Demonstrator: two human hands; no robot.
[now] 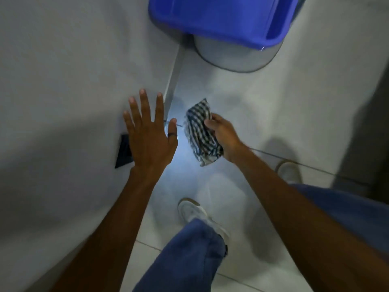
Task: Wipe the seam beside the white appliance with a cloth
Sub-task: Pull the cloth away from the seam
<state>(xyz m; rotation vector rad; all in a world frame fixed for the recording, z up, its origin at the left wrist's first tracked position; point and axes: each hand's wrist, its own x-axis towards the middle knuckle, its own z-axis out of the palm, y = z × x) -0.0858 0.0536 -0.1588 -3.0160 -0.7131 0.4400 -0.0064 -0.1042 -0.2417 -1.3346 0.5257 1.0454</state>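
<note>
The white appliance [73, 91] fills the left half of the view. Its right edge forms a narrow grey seam [173, 81] running down towards the floor. My left hand [150, 138] lies flat on the appliance's surface, fingers spread, the thumb wearing a dark ring and reaching over the edge. My right hand [224, 135] is closed around a bunched blue-and-white checked cloth [201, 133], held in the air just right of the seam and apart from it.
A blue plastic tub [221, 20] sits on a round grey container [235, 57] at the top. A dark label [124, 151] is on the appliance beside my left wrist. Below are pale floor tiles [242, 106], my blue trouser leg and white shoes [195, 213].
</note>
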